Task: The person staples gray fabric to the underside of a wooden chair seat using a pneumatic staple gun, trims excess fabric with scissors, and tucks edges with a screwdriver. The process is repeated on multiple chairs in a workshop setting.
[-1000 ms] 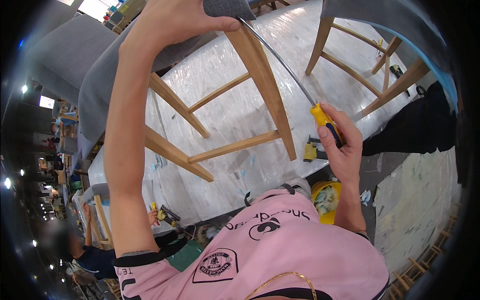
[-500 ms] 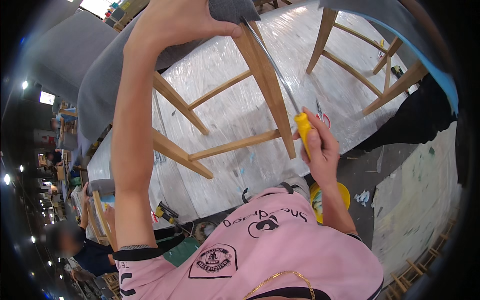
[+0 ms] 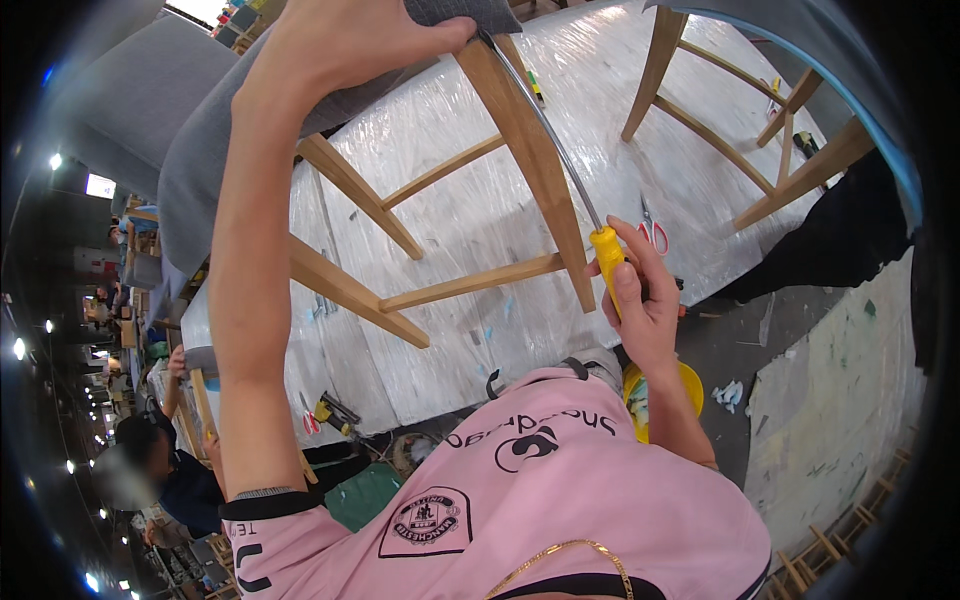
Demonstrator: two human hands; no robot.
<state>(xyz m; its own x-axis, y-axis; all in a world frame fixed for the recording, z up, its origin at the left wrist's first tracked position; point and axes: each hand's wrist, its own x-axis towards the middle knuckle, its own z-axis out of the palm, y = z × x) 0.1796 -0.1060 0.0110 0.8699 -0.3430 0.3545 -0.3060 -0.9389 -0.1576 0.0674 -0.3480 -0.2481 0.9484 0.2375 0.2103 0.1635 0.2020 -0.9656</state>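
A chair with grey upholstery [image 3: 215, 150] and wooden legs lies tipped on the table. My left hand [image 3: 345, 45] grips the seat, thumb along the fabric edge above the nearest wooden leg [image 3: 535, 160]; its other fingers are mostly hidden. In my right hand [image 3: 648, 310] is a long-shafted screwdriver [image 3: 606, 245], held by its yellow handle. Its metal shaft runs up beside that leg, and the tip meets the seat edge where leg and fabric join, close to my left thumb. The exact contact at the tip is too small to make out.
Plastic film covers the table [image 3: 400, 370]. Red-handled scissors [image 3: 654, 235] lie right of the chair. Another wooden-legged chair [image 3: 655, 75] stands at the far right. A power tool [image 3: 335, 415] rests at the near edge, a yellow bucket [image 3: 688, 385] below. A co-worker [image 3: 185, 480] is at left.
The view has shifted slightly, and the chair leg and my left hand sit a little further left. Both hands keep their holds, and the screwdriver tip stays at the seat edge.
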